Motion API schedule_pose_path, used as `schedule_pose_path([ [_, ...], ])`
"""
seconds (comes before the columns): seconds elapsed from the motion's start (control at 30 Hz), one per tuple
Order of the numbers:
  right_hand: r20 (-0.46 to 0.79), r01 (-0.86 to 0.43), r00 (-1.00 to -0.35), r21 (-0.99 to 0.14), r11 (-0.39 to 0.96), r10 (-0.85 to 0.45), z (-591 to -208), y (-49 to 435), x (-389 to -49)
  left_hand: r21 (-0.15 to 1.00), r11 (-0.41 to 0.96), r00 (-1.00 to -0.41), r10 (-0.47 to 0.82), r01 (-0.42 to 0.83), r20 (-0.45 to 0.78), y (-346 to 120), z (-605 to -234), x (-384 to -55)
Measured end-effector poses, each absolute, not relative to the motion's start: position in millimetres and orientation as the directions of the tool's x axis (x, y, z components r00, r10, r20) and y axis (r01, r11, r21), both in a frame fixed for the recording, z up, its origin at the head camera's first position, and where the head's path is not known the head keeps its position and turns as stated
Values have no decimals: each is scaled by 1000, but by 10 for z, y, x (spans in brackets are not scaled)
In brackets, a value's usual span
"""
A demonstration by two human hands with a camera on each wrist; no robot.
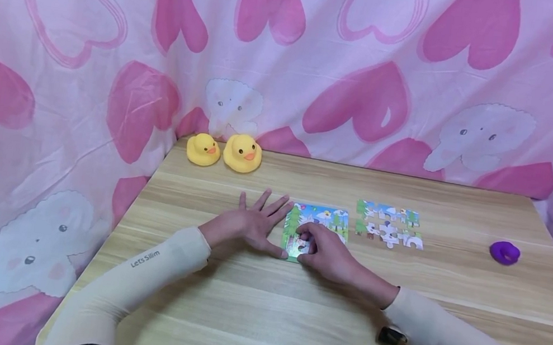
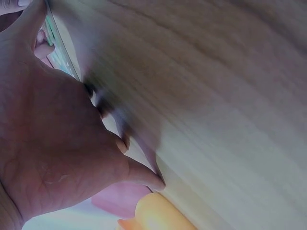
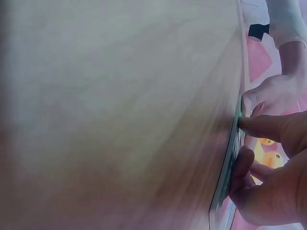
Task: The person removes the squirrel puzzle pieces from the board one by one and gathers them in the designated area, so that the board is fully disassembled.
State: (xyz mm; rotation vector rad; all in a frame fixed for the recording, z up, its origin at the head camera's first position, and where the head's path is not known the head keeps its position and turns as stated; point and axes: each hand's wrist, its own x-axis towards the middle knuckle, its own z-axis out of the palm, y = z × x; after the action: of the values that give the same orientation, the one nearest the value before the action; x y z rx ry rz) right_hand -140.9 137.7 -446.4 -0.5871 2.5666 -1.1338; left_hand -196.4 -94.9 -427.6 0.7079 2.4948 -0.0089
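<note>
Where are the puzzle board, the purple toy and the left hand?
Puzzle board (image 1: 322,216): head view, upper part of its printed picture.
Purple toy (image 1: 504,253): head view, middle of its body.
Left hand (image 1: 257,227): head view, back of the hand.

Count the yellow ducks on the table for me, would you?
2: the smaller yellow duck sits near the table's far left corner, the larger yellow duck just right of it. Neither is hidden.

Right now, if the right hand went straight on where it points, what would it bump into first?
Probably the left hand. The right hand, low over the puzzle, points across it that way. I can't judge depth exactly, though.
</note>
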Motion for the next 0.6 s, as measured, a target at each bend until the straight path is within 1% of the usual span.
schedule_pose_path([
  [0.23, -104, -259, -871, -732, 630, -480, -4453, 1373, -1481, 137, 860, -707, 486, 491, -515, -940, -4260, -1970],
  [0.47, -89, -276, -870, -727, 629, -484, -4483, 1372, -1502, 130, 856, -711, 492, 501, -503, -964, -4285, -1966],
  [0.6, -108, -252, -869, -743, 620, -483, -4500, 1408, -1517, 132, 854, -711, 496, 503, -499, -969, -4301, -1971],
])
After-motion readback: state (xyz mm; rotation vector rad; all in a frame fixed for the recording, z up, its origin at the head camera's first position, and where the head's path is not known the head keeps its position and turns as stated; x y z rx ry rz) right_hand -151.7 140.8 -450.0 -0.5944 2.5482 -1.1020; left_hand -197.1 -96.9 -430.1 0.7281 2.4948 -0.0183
